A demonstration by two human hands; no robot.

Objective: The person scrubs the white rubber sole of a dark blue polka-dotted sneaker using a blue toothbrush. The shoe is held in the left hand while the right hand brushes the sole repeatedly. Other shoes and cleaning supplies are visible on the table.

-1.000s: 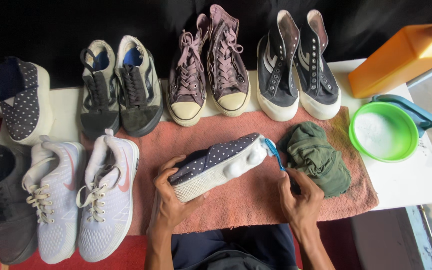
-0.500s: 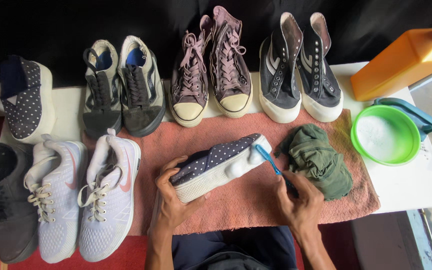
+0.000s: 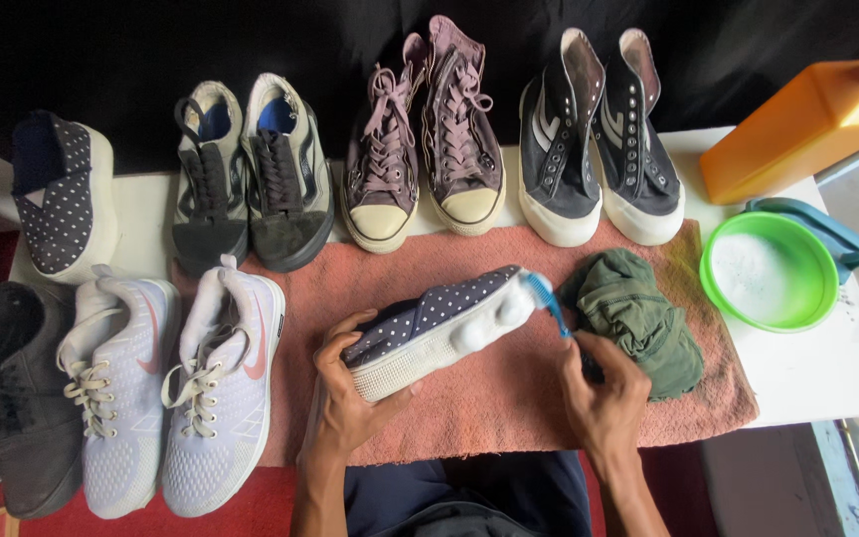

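Both hands busy: left hand point(image 3: 350, 403) clamped on dotted shoe point(image 3: 434, 323), right hand point(image 3: 603, 398) pinching blue toothbrush point(image 3: 546, 300) w/ bristles at toe.

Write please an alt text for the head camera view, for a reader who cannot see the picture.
Seen from above, a left hand steadies a dotted slip-on shoe tilted on a pink towel, while the right hand holds a blue toothbrush at its foamy white toe. Other shoes lie around, with a green cloth and a green bowl at right.

Bare towel point(image 3: 509, 398) between shoe point(image 3: 439, 328) and cloth point(image 3: 638, 318)
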